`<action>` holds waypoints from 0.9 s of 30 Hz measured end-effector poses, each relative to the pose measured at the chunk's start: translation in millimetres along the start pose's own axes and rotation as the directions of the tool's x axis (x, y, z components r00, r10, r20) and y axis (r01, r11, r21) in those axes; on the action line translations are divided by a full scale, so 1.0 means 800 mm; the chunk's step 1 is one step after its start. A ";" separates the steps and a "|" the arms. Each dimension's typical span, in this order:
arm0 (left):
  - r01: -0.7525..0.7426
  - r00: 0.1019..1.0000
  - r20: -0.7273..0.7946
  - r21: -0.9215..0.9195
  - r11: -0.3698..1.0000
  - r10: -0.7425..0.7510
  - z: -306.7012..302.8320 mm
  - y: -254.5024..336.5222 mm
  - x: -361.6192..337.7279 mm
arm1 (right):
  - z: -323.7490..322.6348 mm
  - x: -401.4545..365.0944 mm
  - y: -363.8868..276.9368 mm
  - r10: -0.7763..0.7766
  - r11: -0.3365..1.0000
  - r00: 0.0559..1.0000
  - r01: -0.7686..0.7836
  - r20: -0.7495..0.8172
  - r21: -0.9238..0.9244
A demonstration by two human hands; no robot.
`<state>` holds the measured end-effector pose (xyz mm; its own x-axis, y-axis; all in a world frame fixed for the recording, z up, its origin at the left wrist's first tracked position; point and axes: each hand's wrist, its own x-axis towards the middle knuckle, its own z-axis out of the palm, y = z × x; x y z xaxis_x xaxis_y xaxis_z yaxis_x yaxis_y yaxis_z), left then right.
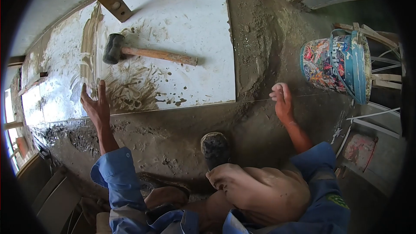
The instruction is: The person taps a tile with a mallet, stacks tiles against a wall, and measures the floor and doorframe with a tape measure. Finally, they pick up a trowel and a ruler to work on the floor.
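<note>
Down low, crouches over the mortar bed (260, 39). Spreads the fingers (102, 89) of the left hand (96, 106) wide apart, tips up at the near edge of the white tile (186, 26), beside its mud smears. Bunches the fingers (281, 90) of the right hand (284, 104) together at a thin taut string (255, 100); cannot tell whether pinching it. Beyond the left fingertips, flat on the tile: rubber mallet (147, 53). Beyond the right fingers, apart: painted bucket (329, 63).
</note>
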<state>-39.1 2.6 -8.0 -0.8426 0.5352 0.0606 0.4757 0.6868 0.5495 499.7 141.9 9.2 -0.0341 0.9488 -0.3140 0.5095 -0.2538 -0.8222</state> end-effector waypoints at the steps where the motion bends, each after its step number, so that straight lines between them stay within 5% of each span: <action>1: 0.005 1.000 0.000 -0.028 1.000 -0.005 -0.003 -0.001 0.002 | -0.005 0.005 -0.002 -0.148 0.970 0.988 0.152 0.039 -0.191; 2: 0.009 1.000 -0.001 -0.057 0.998 -0.009 -0.006 -0.002 0.004 | -0.008 0.009 -0.003 -0.284 0.881 0.953 0.302 0.104 -0.365; 6: 0.042 0.998 0.039 -0.034 0.999 -0.041 -0.012 -0.001 0.001 | -0.005 0.014 0.000 -0.323 0.801 0.918 0.394 0.228 -0.450; 24: 0.010 0.995 0.101 -0.017 1.000 -0.009 -0.004 -0.021 -0.006 | -0.008 0.018 0.022 -0.150 0.822 0.891 0.353 0.428 -0.447; 27: 0.005 0.999 -0.047 0.003 1.000 -0.005 0.002 -0.027 -0.008 | -0.009 0.023 0.040 -0.172 0.841 0.894 0.352 0.413 -0.411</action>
<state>-43.4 -14.9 -21.5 -0.8558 0.5080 0.0971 0.4723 0.6910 0.5472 521.2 152.9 -19.7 -0.4732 0.8148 -0.3350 0.7700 0.1978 -0.6066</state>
